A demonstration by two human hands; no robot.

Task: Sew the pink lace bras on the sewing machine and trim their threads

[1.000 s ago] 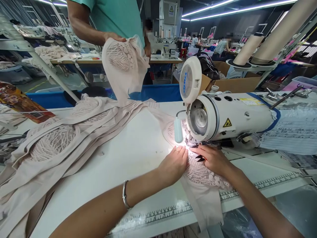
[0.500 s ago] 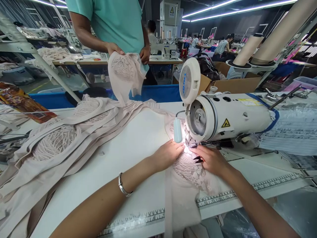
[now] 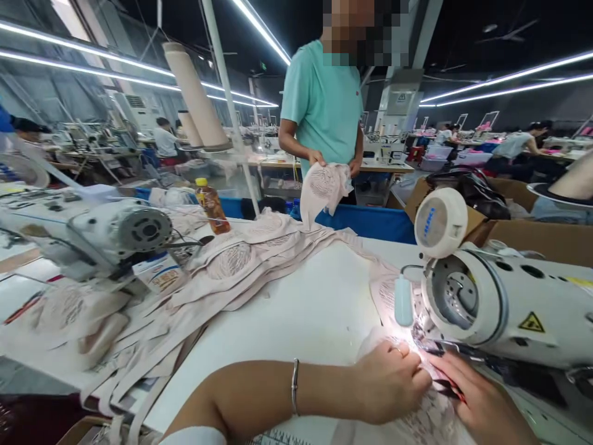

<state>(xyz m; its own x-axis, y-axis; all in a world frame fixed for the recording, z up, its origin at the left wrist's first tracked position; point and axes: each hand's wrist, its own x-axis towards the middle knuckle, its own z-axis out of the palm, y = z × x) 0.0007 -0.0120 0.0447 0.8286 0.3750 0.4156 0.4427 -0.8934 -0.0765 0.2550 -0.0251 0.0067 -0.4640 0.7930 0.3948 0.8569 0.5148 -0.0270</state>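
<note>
At the lit needle area of the sewing machine (image 3: 467, 296), my left hand (image 3: 393, 380) is curled with its fingers closed on the pale pink lace fabric (image 3: 435, 414). A ring and a silver bangle are on that arm. My right hand (image 3: 486, 395) lies just right of it, holding thread snips (image 3: 447, 388) with dark blades and a red part, its fingertips near the same fabric. Above my left hand hangs a small pale-blue lamp (image 3: 403, 301). More lace fabric runs behind the needle, where the stitching point is partly hidden.
A long heap of pale lace pieces (image 3: 231, 262) covers the table's left side. Beyond it stand a drink bottle (image 3: 212, 207) and a second sewing machine (image 3: 125, 228). Across the table a co-worker in a green shirt (image 3: 324, 105) holds a lace piece (image 3: 319, 188). Cardboard boxes (image 3: 542, 244) stand behind.
My view has swung left and upward, bringing in the second machine. My left hand has gone from extended fingers beside the needle to a curled grip. The snips stay in my right hand.
</note>
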